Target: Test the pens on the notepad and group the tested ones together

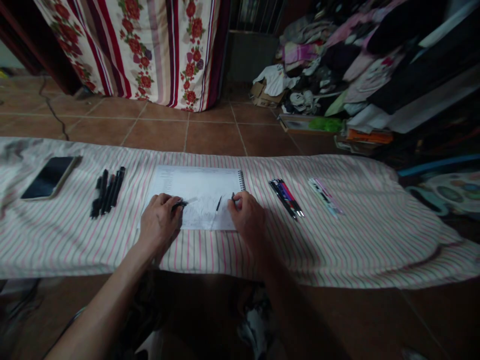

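Note:
A spiral-bound notebook [202,177] lies face up in front of me, its coil along the right edge. My left hand [160,217] rests at its lower left, fingers closed on a dark pen part [180,204] with a clear end pointing right. At the lower right of the page my right hand [248,215] pinches a small black pen piece [233,198], mostly hidden by the fingers. Between the hands, a slim pen part [218,203], dark at the top and clear below, lies slanted on the page.
Left of the notebook are several black pens [108,192] and a phone [50,177]. To the right lie a group of dark and coloured pens [287,197] and some pale pens [325,196]. A striped cloth [356,240] covers the table. Beyond are a flowered curtain [157,50] and piled clothes [275,80].

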`<move>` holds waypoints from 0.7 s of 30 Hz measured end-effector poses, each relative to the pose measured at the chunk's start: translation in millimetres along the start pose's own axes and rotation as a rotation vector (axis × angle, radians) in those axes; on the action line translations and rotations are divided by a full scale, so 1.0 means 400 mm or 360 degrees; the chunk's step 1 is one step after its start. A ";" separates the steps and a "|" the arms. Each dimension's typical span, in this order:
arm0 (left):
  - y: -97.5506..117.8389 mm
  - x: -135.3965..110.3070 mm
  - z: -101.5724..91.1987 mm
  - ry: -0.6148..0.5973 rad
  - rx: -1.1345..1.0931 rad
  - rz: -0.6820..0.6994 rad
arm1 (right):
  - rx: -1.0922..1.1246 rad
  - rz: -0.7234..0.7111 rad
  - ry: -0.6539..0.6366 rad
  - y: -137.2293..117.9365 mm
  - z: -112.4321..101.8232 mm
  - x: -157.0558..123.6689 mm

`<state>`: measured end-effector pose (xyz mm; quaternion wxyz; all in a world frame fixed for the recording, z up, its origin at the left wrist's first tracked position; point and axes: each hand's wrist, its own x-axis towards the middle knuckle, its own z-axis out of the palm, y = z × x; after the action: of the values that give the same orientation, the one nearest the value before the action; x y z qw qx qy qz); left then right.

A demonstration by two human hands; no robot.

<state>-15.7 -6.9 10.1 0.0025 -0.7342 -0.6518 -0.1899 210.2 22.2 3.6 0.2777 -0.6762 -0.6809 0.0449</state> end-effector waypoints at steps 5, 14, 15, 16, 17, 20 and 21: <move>0.008 0.004 -0.002 0.0009 0.0025 0.0002 | -0.0083 -0.0037 -0.0067 -0.036 -0.023 -0.011; 0.031 0.010 -0.006 -0.0017 0.0065 -0.0057 | -0.0363 -0.0073 -0.0397 -0.101 -0.027 -0.043; 0.032 0.011 -0.006 -0.0026 0.0073 -0.0068 | -0.0399 -0.0058 -0.0411 -0.104 -0.027 -0.045; 0.034 0.012 -0.007 -0.0033 0.0081 -0.0080 | -0.0429 -0.0039 -0.0427 -0.107 -0.027 -0.045; 0.036 0.013 -0.007 -0.0039 0.0089 -0.0090 | -0.0449 -0.0022 -0.0440 -0.110 -0.028 -0.045; 0.041 0.015 -0.007 -0.0044 0.0091 -0.0107 | -0.0482 0.0022 -0.0487 -0.116 -0.028 -0.039; 0.042 0.015 -0.007 -0.0045 0.0086 -0.0112 | -0.0493 0.0027 -0.0498 -0.118 -0.027 -0.036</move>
<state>0.1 -4.3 18.6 0.0063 -0.7130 -0.6822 -0.1617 171.8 1.1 28.7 0.0611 -0.7013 -0.7087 0.0464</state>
